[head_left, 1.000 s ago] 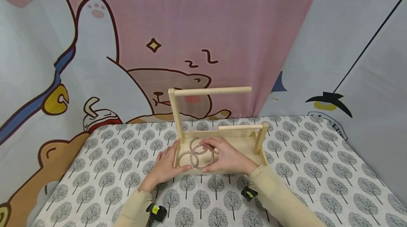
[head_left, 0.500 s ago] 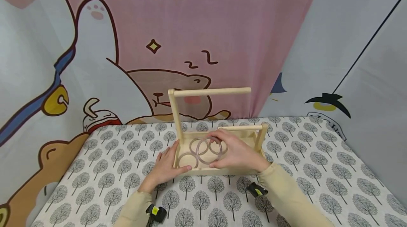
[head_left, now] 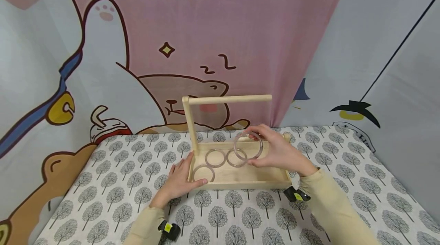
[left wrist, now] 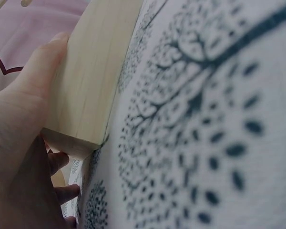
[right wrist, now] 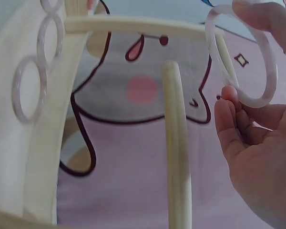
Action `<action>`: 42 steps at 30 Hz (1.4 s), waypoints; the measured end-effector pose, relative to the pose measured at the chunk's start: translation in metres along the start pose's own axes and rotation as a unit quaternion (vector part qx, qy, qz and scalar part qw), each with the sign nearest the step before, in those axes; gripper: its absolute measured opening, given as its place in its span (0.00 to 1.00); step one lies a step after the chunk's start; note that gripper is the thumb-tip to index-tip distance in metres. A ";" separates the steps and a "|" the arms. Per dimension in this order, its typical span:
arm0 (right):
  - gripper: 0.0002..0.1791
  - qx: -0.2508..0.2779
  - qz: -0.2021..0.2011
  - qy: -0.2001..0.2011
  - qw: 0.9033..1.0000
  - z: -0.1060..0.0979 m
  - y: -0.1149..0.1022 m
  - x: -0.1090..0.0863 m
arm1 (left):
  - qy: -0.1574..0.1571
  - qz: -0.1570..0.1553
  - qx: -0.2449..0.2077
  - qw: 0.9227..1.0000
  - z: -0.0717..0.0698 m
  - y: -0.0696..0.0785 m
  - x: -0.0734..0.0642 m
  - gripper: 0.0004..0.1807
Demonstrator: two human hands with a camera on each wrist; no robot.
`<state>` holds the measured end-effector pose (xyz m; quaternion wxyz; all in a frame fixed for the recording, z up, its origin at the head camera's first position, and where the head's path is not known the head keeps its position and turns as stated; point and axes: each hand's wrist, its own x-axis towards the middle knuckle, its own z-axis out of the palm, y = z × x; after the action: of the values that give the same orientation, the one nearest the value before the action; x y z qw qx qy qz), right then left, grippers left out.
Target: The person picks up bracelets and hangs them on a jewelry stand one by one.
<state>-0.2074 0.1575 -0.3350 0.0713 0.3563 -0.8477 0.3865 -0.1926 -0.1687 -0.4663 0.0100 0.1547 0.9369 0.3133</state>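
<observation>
In the head view, a pale wooden bangle display stand (head_left: 240, 186) has a shallow tray, a tall bar at left and a low bar at right. My right hand (head_left: 280, 153) pinches a translucent mauve bangle (head_left: 235, 149) between thumb and fingers, above the tray near the low bar. The right wrist view shows this bangle (right wrist: 271, 71) upright, apart from the bar ends. My left hand (head_left: 180, 176) rests at the tray's front left corner, thumb along the front wall and fingers spread by the left side. Three similar bangles lie in the tray, including the front left one (head_left: 214, 172).
The tall bar (head_left: 230, 99) points right with a free end. The low bar (right wrist: 176, 129) comes from the opposite post, mostly behind my right hand in the head view. A tree-print cloth (head_left: 130, 184) covers the table; a cartoon curtain (head_left: 254, 46) hangs behind.
My right hand has carried the bangle right and upward from above the tray's left part to near the low bar. My left hand has stayed at the corner.
</observation>
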 end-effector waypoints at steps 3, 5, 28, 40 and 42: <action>0.44 -0.007 0.024 0.003 1.000 -0.010 0.005 0.001 | 0.000 -0.001 0.002 1.000 0.000 -0.001 0.000 0.59; 0.44 -0.017 0.039 0.006 0.999 -0.016 0.009 0.002 | 0.001 -0.001 0.002 1.000 0.001 -0.001 0.000 0.59; 0.44 -0.085 0.079 0.033 0.993 -0.074 0.040 0.028 | 0.004 0.002 0.003 1.000 0.000 0.001 0.000 0.59; 0.41 -0.099 0.094 0.037 0.990 -0.087 0.037 0.045 | 0.005 0.003 0.000 1.000 0.001 0.000 0.000 0.58; 0.42 -0.096 0.099 0.038 0.990 -0.088 0.036 0.047 | 0.006 0.003 -0.001 1.000 0.001 0.000 0.000 0.58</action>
<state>-0.2795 0.2096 -0.2772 0.0986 0.2471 -0.9088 0.3213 -0.1920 -0.1682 -0.4670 0.0039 0.1553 0.9362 0.3152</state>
